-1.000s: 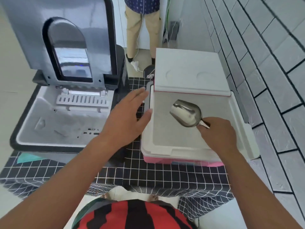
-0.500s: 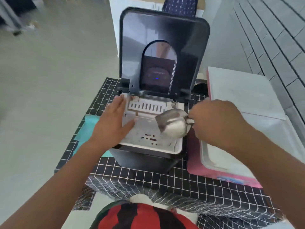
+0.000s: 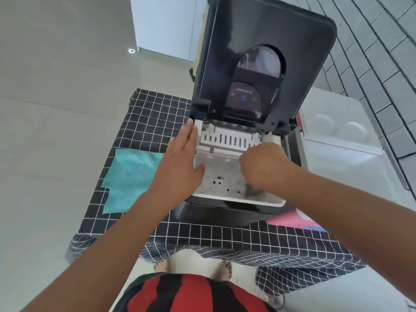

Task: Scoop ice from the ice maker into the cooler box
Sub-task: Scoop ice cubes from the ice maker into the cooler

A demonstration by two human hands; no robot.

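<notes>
Right hand (image 3: 262, 165) gripping scoop (image 3: 252, 190), digging low in ice maker (image 3: 238, 154) bin, frame centre. Left hand (image 3: 180, 163) lying flat, open, bracing rim. Cooler box (image 3: 342, 140) sitting right; contents hidden. Transfer pending.

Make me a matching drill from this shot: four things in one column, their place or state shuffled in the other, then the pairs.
Things
1. ice maker lid
2. teal cloth
3. left hand
4. cooler box

Places or states
A. flat on the checked tablecloth, left of the ice maker
B. standing open, raised upright
C. white, against the tiled wall, right of the ice maker
D. resting on the left rim of the ice bin

Pairs: 1-B, 2-A, 3-D, 4-C
</notes>
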